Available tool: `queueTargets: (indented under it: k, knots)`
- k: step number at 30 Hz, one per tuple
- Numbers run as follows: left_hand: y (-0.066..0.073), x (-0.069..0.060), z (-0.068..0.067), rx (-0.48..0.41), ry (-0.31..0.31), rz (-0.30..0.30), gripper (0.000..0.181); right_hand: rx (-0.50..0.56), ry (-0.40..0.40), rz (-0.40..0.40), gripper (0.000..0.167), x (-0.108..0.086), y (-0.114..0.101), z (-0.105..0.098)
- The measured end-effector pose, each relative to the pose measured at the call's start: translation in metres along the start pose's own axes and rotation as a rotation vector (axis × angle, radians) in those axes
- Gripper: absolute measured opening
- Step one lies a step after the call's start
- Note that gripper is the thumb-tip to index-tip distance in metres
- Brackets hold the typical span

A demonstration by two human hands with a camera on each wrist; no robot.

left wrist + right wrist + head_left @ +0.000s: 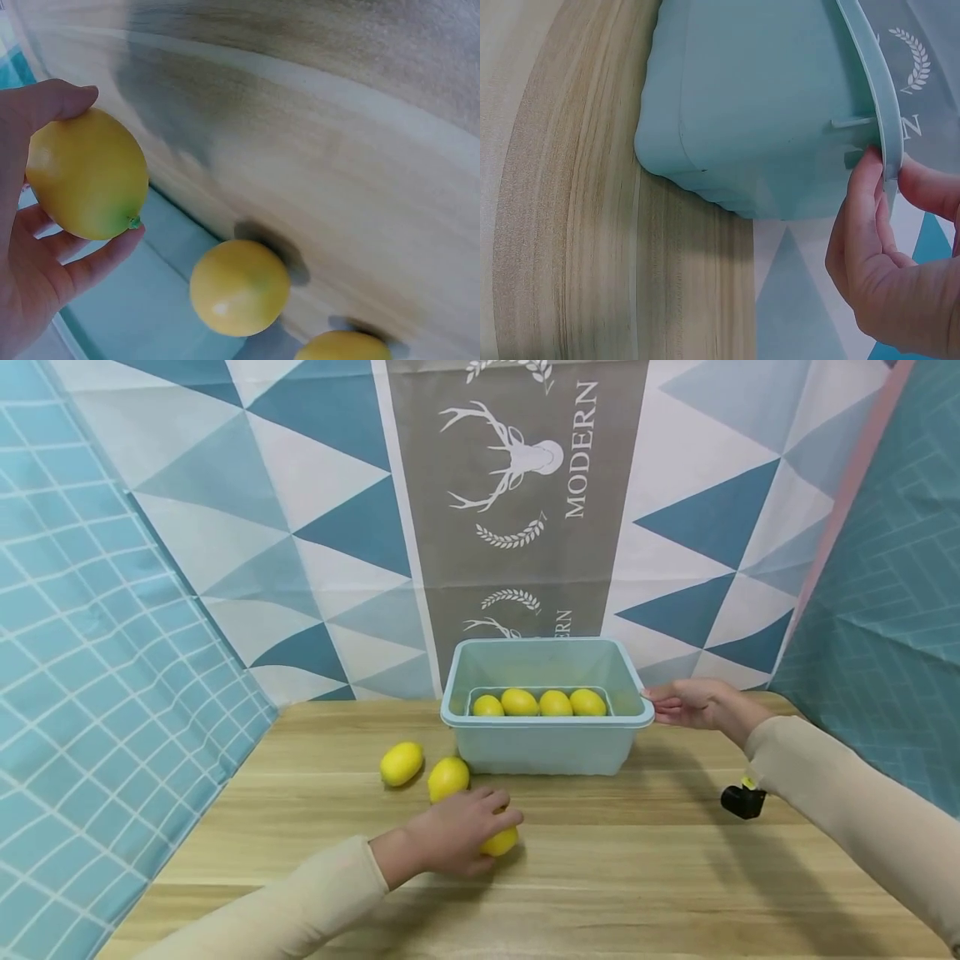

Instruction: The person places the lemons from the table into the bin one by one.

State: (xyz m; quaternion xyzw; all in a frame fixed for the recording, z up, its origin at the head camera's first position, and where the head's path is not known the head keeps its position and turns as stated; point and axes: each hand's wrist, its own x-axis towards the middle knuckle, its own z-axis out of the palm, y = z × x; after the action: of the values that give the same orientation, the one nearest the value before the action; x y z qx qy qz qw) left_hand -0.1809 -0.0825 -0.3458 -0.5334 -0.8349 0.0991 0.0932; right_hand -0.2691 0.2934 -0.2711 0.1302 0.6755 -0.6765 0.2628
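My left hand (459,831) grips a yellow lemon (94,176), its thumb on one side and fingers on the other, low over the table in front of the bin. A second lemon (448,778) sits at the bin's front left corner, and a third lemon (402,764) lies left of that. The light blue plastic bin (536,747) holds a row of several lemons (556,703). At its right end, my right hand (693,703) pinches the rim (889,112) between thumb and fingers.
The wooden table (600,877) runs back to a patterned cloth wall (330,527). Blue cloths hang along both sides. A small black object (742,800) shows beneath the right sleeve, beside the forearm.
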Motion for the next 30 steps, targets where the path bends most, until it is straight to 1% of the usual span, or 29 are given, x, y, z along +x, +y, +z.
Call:
queueTargets:
  k: [3,8,13,16,20,25,30]
  knots:
    - [-0.003,0.000,-0.006,0.001,0.000,-0.003,0.052,0.003,0.011,0.000,0.011,0.000,0.000,0.001]
    - [-0.006,0.001,-0.022,0.019,-0.005,-0.020,0.052,-0.007,0.021,0.000,0.018,0.001,0.001,0.002]
    - [-0.007,0.005,-0.035,0.028,0.016,-0.019,0.049,-0.026,0.019,-0.014,0.027,0.001,0.002,0.001]
    - [-0.007,0.009,-0.038,0.014,0.022,-0.010,0.048,-0.040,0.022,-0.023,0.031,0.000,0.001,0.001]
    - [-0.008,0.012,-0.040,0.000,0.027,0.002,0.048,-0.044,0.028,-0.017,0.032,-0.001,-0.001,0.002]
    - [-0.012,0.015,-0.042,0.005,0.041,-0.001,0.046,-0.044,0.020,-0.003,0.033,-0.001,-0.001,0.002]
    - [-0.014,0.021,-0.047,0.014,0.036,-0.014,0.044,-0.041,0.013,-0.007,0.028,-0.002,-0.002,0.002]
